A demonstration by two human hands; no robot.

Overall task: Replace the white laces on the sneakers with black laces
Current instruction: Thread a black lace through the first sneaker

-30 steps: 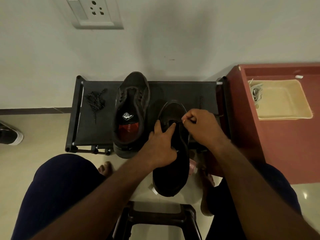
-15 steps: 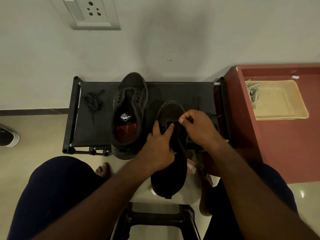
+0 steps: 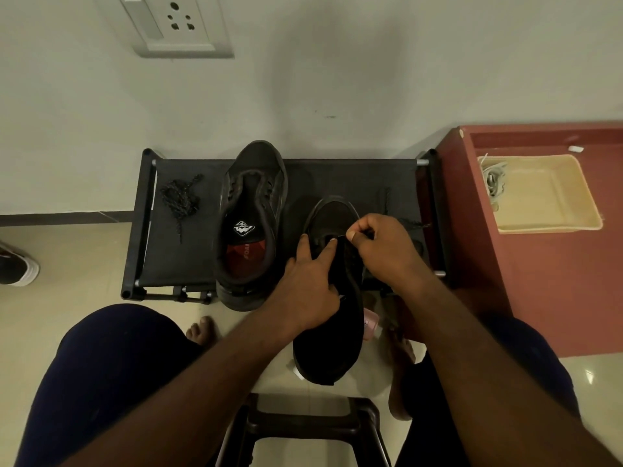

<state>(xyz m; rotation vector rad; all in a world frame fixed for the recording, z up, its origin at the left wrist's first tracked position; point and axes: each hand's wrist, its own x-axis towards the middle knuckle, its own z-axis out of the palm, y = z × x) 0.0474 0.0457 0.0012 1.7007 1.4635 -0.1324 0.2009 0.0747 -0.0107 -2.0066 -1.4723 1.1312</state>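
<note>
Two black sneakers are on a black fabric rack (image 3: 188, 257). The left sneaker (image 3: 251, 224) lies unlaced with its insole showing. The right sneaker (image 3: 332, 318) juts off the rack's front edge toward me. My left hand (image 3: 308, 286) grips its side, with the index finger stretched onto the tongue. My right hand (image 3: 382, 247) pinches a black lace (image 3: 413, 223) at the eyelets; the lace trails off to the right. A spare black lace (image 3: 178, 197) lies bunched on the rack's left end. White laces (image 3: 493, 180) sit in a beige tray (image 3: 553, 210).
A red-brown cabinet (image 3: 556, 281) carries the tray at right. A dark stool (image 3: 303, 423) stands between my knees. My bare feet rest on the tiled floor. Another shoe (image 3: 17, 267) shows at the left edge. A wall socket (image 3: 175, 25) is above.
The right sneaker has slid slightly toward the rack with my hands. My right hand's pinch has shifted a little left along the eyelets. The left sneaker and spare lace have not moved.
</note>
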